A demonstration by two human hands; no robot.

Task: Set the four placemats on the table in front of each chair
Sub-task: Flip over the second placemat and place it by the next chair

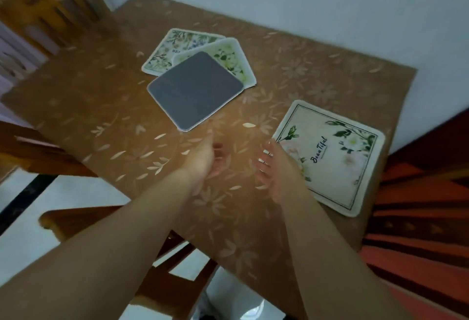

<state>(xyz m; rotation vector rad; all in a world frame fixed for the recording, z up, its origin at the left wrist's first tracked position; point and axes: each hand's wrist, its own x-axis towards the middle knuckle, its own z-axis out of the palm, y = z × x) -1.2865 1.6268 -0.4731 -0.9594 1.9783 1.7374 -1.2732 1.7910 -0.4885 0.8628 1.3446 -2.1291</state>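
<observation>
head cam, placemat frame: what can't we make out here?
- Floral placemat, head view: its lettering is cut off by the second floral mat and the grey face-down placemat.
- Grey placemat's print: turned down.
- Chairs: only blurred wood at the left edge; count unclear.
- Left hand, right hand: fingers motion-blurred.

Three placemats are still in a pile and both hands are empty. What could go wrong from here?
1. The grey mat lies grey side up on the pile, so it may be set down upside down unless flipped.
2. It overlaps two floral mats, so lifting it could drag them across the tablecloth.
3. The placed mat lies close to the table's right edge; the right hand is at its side and could push it off.
</observation>
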